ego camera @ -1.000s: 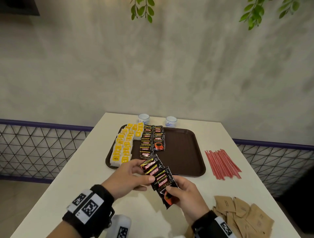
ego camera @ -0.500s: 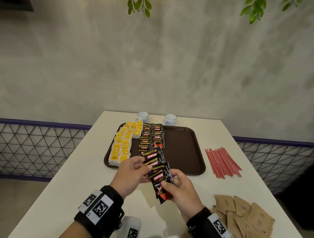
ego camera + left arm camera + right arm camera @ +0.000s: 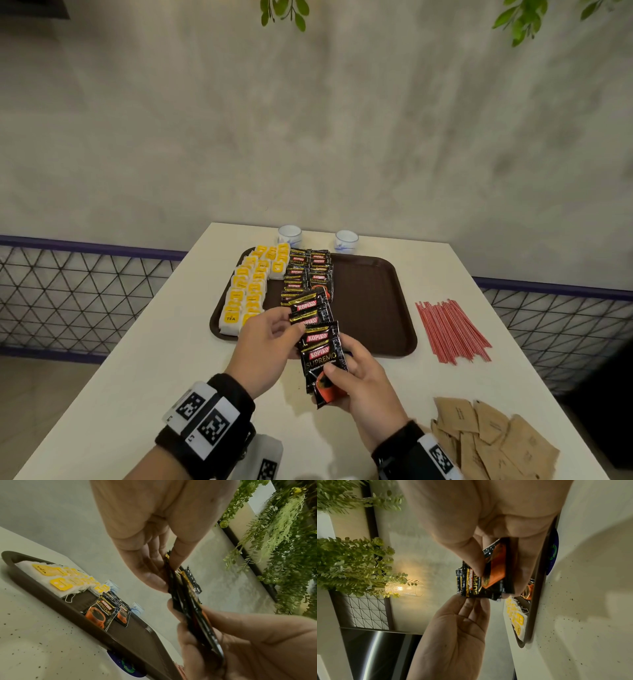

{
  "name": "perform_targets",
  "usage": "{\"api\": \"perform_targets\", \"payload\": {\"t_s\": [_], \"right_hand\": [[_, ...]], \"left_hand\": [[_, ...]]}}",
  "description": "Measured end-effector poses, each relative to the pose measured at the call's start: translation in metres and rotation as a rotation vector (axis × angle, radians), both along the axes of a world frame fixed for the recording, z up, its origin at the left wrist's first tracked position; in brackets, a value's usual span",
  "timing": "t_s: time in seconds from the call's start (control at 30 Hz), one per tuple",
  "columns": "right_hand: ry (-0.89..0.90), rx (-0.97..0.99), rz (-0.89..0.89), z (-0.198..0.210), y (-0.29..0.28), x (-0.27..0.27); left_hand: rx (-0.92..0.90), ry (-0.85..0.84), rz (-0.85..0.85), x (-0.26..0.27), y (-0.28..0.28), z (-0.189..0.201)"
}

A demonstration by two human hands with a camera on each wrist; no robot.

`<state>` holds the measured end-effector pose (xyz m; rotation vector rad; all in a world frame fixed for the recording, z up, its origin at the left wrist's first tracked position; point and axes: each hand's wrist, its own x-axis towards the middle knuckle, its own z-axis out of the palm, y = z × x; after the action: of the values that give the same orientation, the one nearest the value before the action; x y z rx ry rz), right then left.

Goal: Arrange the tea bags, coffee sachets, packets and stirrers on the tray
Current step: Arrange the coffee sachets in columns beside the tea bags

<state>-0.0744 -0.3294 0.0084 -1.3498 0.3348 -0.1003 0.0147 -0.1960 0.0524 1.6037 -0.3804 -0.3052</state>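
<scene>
Above the near rim of a brown tray (image 3: 394, 308), the right hand (image 3: 363, 387) pinches a fanned stack of black coffee sachets (image 3: 317, 339) by its lower end, thumb on top; the left hand (image 3: 270, 337) nips the fan's upper sachets between thumb and fingertips; the head view alone shows red stirrers (image 3: 450, 330) and brown packets (image 3: 493, 435) off-tray; the left wrist view shows a loose string by the tea bags (image 3: 58, 577); tea bags and sachet rows (image 3: 308, 270) fill the tray's left side.
</scene>
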Motion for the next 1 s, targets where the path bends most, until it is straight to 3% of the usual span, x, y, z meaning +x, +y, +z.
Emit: {"api": "perform_targets", "payload": {"t_s": [0.5, 0.67, 1.0], "right_hand": [[-0.009, -0.133, 0.017, -0.004, -0.006, 0.007], [-0.046, -0.176, 0.043, -0.007, -0.006, 0.008], [-0.235, -0.257, 0.001, -0.007, 0.000, 0.002]], "left_hand": [[-0.005, 0.161, -0.163, 0.011, 0.005, 0.001], [0.069, 0.107, -0.103, 0.014, 0.002, 0.000], [0.024, 0.089, -0.001, 0.008, -0.003, 0.002]]}}
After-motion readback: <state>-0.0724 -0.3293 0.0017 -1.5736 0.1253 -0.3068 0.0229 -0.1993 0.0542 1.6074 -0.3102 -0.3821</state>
